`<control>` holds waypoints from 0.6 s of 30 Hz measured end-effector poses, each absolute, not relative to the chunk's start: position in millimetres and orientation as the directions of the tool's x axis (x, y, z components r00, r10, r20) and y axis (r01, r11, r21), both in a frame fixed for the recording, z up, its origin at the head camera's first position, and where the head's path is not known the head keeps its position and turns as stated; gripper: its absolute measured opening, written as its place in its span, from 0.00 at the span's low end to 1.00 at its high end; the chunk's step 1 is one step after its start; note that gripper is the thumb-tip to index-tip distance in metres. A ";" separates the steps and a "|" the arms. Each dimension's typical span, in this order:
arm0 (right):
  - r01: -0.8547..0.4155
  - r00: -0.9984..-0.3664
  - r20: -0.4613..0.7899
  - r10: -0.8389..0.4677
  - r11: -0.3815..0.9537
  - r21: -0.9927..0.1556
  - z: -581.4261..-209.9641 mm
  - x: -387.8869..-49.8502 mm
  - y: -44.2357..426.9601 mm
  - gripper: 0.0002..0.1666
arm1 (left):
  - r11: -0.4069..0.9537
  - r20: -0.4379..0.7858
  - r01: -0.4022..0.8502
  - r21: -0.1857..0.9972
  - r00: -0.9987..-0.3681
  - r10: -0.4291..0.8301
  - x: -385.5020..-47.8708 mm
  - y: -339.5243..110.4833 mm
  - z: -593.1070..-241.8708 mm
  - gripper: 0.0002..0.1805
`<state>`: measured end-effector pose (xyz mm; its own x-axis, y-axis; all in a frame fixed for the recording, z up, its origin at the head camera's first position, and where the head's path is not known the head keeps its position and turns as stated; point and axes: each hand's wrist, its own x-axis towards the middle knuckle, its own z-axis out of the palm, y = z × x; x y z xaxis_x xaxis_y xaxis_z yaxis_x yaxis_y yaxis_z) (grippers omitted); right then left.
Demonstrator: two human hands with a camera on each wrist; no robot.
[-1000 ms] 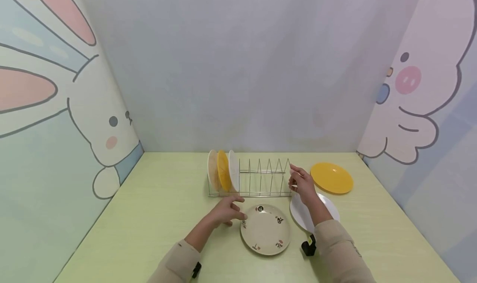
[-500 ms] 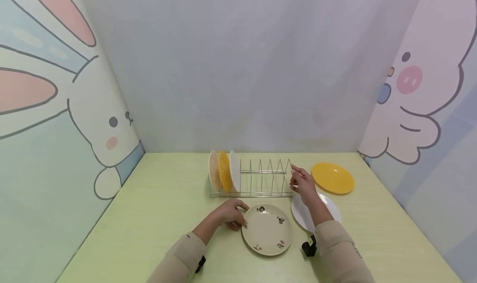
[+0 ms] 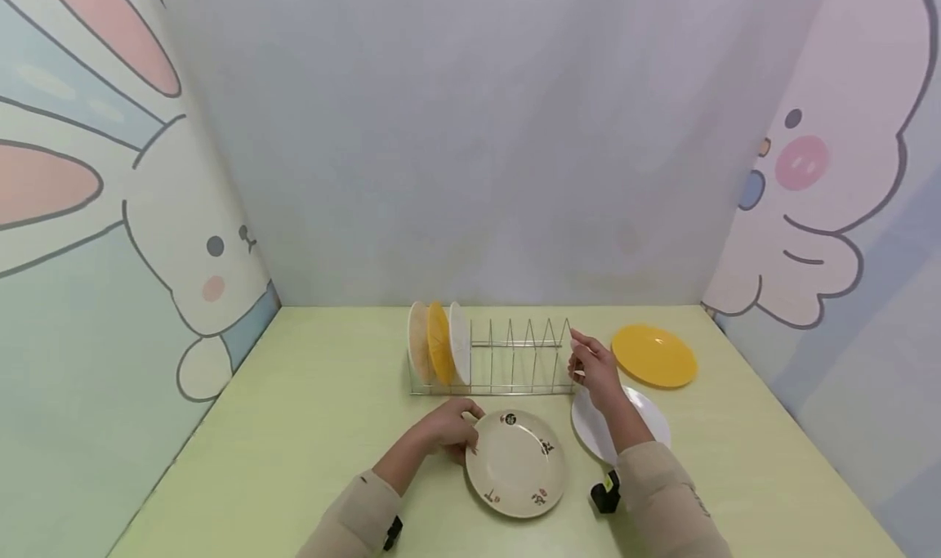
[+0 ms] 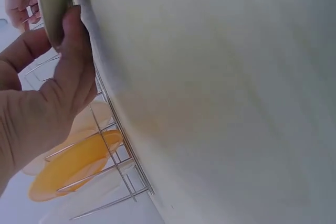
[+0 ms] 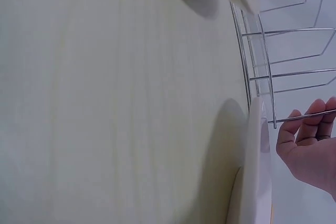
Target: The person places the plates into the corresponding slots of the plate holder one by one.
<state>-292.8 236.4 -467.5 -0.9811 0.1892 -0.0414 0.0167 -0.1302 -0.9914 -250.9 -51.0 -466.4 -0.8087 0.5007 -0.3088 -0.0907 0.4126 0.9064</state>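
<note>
Toward 12 o'clock on the bench, the wire rack stands with its long axis running from 9 to 3 o'clock. Just in front of it, toward 6 o'clock, is the cream plate, round, its patterned face turned up. The person's left grip pinches the cream plate's rim at about 10 o'clock between thumb and fingers, the sleeve reaching in from 7. The right grip curls its fingers round the rack's end wire at 3 o'clock; the forearm behind it comes from 5 and partly hides a white plate. Beyond lies a yellow plate, at 2 o'clock from the cream one. Three upright plates fill the rack's 9 o'clock end.
</note>
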 end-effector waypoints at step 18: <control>0.020 -0.981 -0.041 0.188 -0.115 -0.993 -472.1 -293.0 236.2 0.25 | 0.151 -0.174 -0.106 0.983 -0.800 0.575 -248.4 -85.8 -431.8 0.23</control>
